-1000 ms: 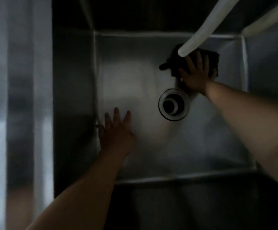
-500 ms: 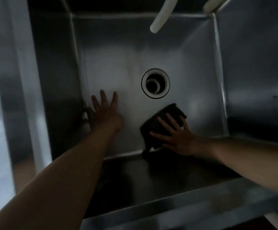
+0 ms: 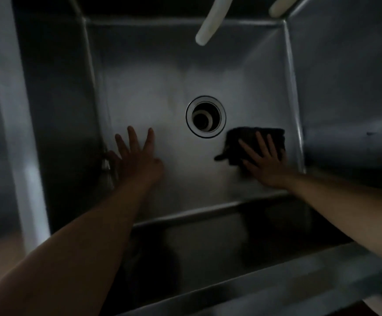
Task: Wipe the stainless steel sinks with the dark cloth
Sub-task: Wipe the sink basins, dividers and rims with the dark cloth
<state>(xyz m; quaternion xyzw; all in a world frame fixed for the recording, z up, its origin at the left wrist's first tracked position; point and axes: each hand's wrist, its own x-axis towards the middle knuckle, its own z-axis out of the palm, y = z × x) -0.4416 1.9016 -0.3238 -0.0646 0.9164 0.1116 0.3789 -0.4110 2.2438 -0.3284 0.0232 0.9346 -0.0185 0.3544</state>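
Down in a deep stainless steel sink (image 3: 158, 92), dimly lit, both bare forearms reaching to the floor of the basin; left hand (image 3: 135, 160) laid flat on the steel at the near left, fingers straight and fanned apart, holding nothing, close against the left wall; right hand (image 3: 265, 163) flat on the dark cloth (image 3: 253, 140), fingers straight and slightly apart, pressing it to the sink floor rather than gripping it; cloth bunched, lying just right of the round drain (image 3: 205, 116) and near the right wall, one ragged corner sticking out toward the middle of the basin; drain open, with a pale ring visible inside it; above the far side, a pale hose end (image 3: 206, 30) hanging over the basin, not touching the steel; a second pale tube (image 3: 281, 5) at the top right corner, mostly cut off by the frame edge; near wall of the basin in heavy shadow.
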